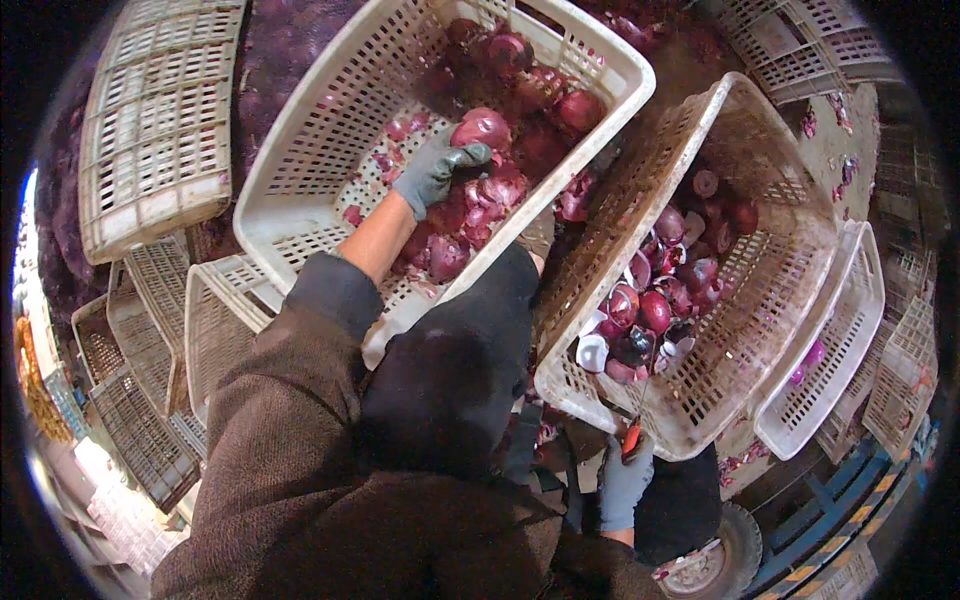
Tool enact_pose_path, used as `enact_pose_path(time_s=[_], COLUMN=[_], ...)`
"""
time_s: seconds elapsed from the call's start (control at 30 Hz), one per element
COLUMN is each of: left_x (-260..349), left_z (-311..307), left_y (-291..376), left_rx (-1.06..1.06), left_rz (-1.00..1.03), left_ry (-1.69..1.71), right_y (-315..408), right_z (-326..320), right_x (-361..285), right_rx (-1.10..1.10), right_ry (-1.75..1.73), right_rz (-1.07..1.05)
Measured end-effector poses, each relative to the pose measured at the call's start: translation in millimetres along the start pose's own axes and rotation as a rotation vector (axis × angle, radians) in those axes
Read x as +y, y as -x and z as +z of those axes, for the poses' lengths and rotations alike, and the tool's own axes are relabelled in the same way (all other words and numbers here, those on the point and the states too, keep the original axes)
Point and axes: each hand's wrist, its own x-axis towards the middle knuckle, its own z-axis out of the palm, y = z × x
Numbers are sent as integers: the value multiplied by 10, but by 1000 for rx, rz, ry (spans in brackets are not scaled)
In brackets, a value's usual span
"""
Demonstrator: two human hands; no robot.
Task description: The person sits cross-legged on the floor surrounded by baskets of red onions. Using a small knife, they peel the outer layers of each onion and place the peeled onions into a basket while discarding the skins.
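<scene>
My left hand [442, 172], in a grey coated glove, reaches into a white plastic crate [255, 187]. Its fingers and thumb are around a red onion [481, 129], above more red onions [581, 111] and loose skins. Low in the picture, my right hand [626, 476], also gloved, holds a knife by its orange-red handle [631, 439]; the thin blade points up across the rim of a second, dirtier crate [780, 315]. Inside that crate lie red onions [655, 312] and white cut pieces [592, 352].
A smaller white crate [825, 382] with a few purple items stands at the right. More crates [161, 127] are at the left, some stacked or tilted. A wheel [712, 559] and a blue metal frame with striped edging [832, 510] are at lower right. Onion skins litter the floor.
</scene>
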Motion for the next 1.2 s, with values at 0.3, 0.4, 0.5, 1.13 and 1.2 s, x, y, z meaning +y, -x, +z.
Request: enact_pose_path(time_s=[0.3, 0.4, 0.5, 1.13, 1.2], left_x=[1313, 1399, 1240, 165, 19], left_z=[1487, 2000, 2404, 2580, 2491], left_y=[1335, 1723, 2118, 2988, 3012], left_rx=[-344, -461, -479, -365, -255], left_rz=[367, 703, 836, 57, -189], left_ry=[-583, -952, -1146, -619, -139], right_y=[-42, 18, 101, 277, 213], right_z=[-479, -703, -810, -684, -682], right_x=[-551, -866, -1079, -276, -268], right_rx=[-98, -225, -268, -369, -269], right_ry=[-897, -1225, -1336, -1693, -1694], right_rz=[-264, -303, -423, -233, -256])
